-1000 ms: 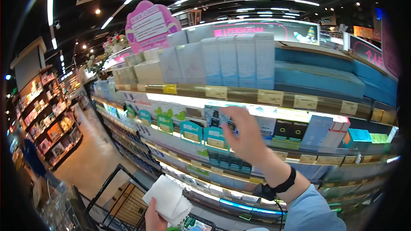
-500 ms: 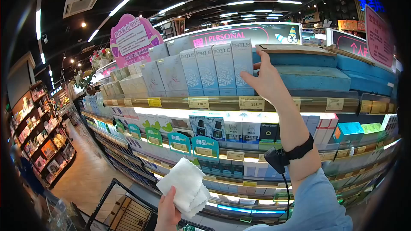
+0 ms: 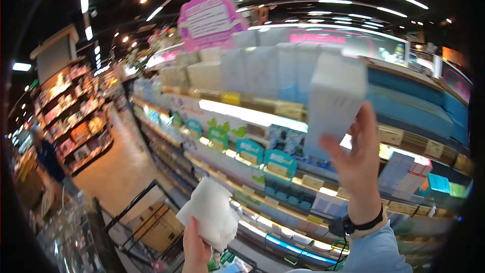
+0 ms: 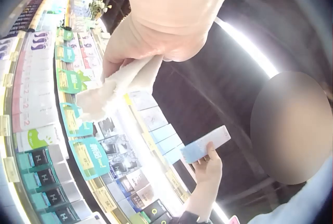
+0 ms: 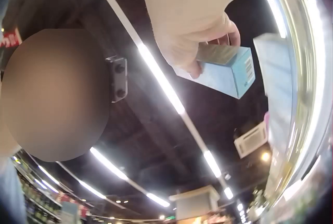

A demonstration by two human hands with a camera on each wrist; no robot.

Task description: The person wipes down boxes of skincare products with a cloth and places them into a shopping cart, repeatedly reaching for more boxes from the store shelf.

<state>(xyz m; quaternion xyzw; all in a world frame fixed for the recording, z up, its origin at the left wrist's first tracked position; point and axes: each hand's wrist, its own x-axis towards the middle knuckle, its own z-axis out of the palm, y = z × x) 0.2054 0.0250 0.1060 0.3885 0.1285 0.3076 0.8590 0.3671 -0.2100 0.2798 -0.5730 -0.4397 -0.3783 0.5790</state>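
My right hand (image 3: 357, 169) grips a tall white and light-blue carton (image 3: 334, 101), holding it up in front of the top shelf. In the right wrist view, the thumb and fingers wrap the carton (image 5: 221, 81), and a barcode shows on its blue end. Low in the head view, my left hand (image 3: 196, 246) pinches a white folded cloth (image 3: 212, 215) with a wavy edge. The left wrist view shows the cloth (image 4: 117, 91) hanging from the fingers. Similar pale-blue boxes (image 3: 290, 73) stand in a row on the top shelf behind the carton.
Blue stepped risers (image 3: 409, 101) are at the right of the top shelf. Lower shelves hold many boxed goods with teal tags (image 3: 279, 164). A shopping cart (image 3: 156, 217) stands below left. A person (image 3: 48, 159) is in the aisle at far left.
My right hand has reached the top shelf, taken hold of a carton and drawn it down and toward me. The left hand keeps the cloth low; the head view has swung left.
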